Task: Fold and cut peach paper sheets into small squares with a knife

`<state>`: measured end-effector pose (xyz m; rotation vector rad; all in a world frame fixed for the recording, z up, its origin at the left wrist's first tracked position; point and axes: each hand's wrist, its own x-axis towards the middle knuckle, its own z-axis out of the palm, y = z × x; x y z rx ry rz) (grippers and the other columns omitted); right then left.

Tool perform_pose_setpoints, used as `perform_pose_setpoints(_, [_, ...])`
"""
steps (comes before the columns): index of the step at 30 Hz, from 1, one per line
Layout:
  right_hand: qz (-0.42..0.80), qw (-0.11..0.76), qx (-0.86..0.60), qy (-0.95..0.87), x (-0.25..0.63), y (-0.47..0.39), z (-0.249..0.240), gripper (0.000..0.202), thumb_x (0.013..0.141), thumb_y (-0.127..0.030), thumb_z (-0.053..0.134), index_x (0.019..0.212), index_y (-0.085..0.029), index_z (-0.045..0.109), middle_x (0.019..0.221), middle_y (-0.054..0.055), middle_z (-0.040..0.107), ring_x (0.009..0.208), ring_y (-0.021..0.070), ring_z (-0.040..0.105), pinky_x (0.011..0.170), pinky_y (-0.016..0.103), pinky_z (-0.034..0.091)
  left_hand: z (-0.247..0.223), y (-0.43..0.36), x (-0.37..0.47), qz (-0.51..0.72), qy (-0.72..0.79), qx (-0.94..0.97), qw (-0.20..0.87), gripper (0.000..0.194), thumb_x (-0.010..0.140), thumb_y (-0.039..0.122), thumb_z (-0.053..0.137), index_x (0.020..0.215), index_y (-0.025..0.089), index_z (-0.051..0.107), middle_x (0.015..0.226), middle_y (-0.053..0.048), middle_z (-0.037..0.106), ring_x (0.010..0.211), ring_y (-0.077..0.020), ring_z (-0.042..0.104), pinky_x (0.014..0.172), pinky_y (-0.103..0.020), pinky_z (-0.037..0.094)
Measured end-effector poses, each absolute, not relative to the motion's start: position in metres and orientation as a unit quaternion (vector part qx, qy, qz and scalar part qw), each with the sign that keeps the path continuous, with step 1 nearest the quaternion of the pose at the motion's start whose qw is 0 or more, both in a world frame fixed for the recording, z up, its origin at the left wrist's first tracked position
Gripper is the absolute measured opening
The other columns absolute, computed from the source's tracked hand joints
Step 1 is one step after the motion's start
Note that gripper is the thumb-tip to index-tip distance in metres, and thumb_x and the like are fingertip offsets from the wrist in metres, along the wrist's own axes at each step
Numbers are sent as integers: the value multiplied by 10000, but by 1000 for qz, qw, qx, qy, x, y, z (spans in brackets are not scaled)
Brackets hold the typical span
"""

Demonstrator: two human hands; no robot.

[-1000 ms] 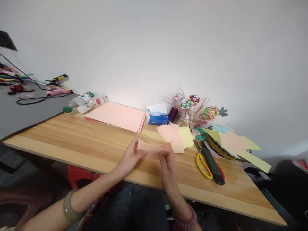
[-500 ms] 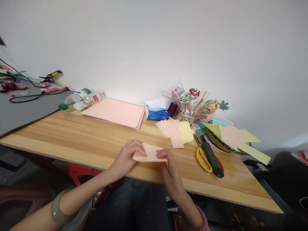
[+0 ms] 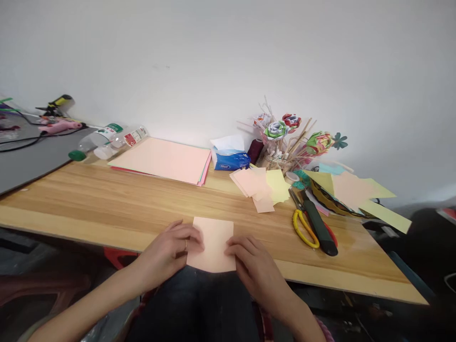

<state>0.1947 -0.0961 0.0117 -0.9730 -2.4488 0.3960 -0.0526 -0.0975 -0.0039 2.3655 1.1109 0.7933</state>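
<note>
A square sheet of pale pink paper [image 3: 213, 244] lies at the table's front edge, its near side bowed slightly over the edge. My left hand [image 3: 174, 249], with a ring on one finger, grips the sheet's left side, fingers on top and thumb low at the edge. On the opposite side my right hand [image 3: 251, 259] pinches the paper's right edge, its thumb hidden underneath. Small pink and yellow paper pieces [image 3: 263, 204] lie beyond my right hand.
Yellow-handled scissors [image 3: 305, 230] and a dark green-handled cutter [image 3: 318, 228] lie to the right. Behind stand a blue tissue pack [image 3: 231, 160] and paper flowers [image 3: 277, 130]. A stack of large pink sheets [image 3: 164, 159] and plastic bottles [image 3: 101, 135] lie at the back left.
The pink paper has turned from a foreshortened, tilted position to show its full face. Both hands have come lower and nearer to me, still at its two sides. The view has shifted slightly.
</note>
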Motion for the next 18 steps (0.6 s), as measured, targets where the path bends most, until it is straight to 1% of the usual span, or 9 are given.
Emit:
perform_pose_setpoints(3, [128,238,-359,-893,195,-98,8,265,817,-10,420,956,-190,556,1064,85,624,978,215,541,828,404,479,-11,-102,-55,308,398,845,178,418,793,0,415,976,267,679,1138,-41,629,1077,-177,558,1026,-411,285])
perform_pose_setpoints(6, [93,255,-357,-894,194,-100,4,278,794,7,407,938,-188,543,1105,94,631,1025,216,541,843,397,487,-18,-104,-57,312,382,857,152,384,840,35,432,996,283,681,1284,-49,564,1190,-201,488,1016,-423,330])
perform_pose_setpoints(9, [52,276,-354,-892,194,-100,2,287,764,10,410,917,-202,527,1106,78,650,1063,198,547,852,363,495,-19,-102,-60,311,368,867,127,391,852,45,424,1033,285,673,1323,-45,540,1249,-212,440,989,-411,389])
perform_pose_setpoints(12, [35,285,-356,-889,196,-99,1,276,748,-4,430,906,-213,521,1083,58,669,1048,190,567,825,336,503,-18,-99,-61,314,375,863,125,355,857,77,462,1081,278,649,1251,-41,602,1200,-200,501,973,-384,432])
perform_pose_setpoints(14, [37,284,-363,-886,197,-98,0,250,752,-23,450,893,-218,518,1071,47,676,991,189,590,789,324,509,-17,-97,-60,338,387,847,138,309,860,109,503,1094,262,634,1151,-28,663,1128,-178,561,946,-335,467])
perform_pose_setpoints(16, [52,278,-379,-881,197,-97,-1,198,784,-59,478,889,-223,516,1061,39,678,925,180,605,751,305,512,-14,-97,-58,371,406,821,152,240,868,141,527,1045,249,648,1050,-11,703,1061,-159,596,892,-273,501])
perform_pose_setpoints(18, [78,276,-399,-871,195,-97,-3,138,832,-108,501,894,-231,516,1037,29,680,875,162,611,728,275,508,-10,-97,-54,390,435,796,158,169,875,170,543,945,252,673,987,3,714,1008,-154,606,832,-235,520])
